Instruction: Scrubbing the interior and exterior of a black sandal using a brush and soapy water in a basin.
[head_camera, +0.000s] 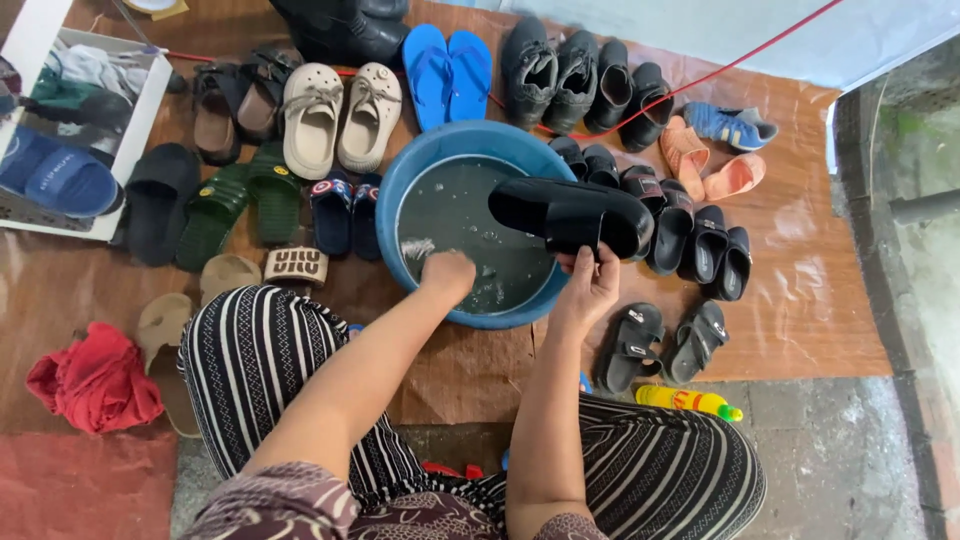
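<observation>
My right hand (590, 285) grips a black slide sandal (570, 215) by its edge and holds it over the right rim of a blue basin (400, 190) of dark soapy water. Over the water near the front of the basin is my left hand (447, 275), closed into a fist; what it holds, if anything, is hidden. Both forearms reach out between my knees in striped trousers.
Many shoes ring the basin: green and black slides (215, 205) on the left, cream clogs (340, 115), blue flip-flops (448, 70), black shoes (580, 80) at the back, black sandals (700, 240) on the right. A red cloth (95, 380) lies at left, a yellow bottle (685, 401) by my right knee.
</observation>
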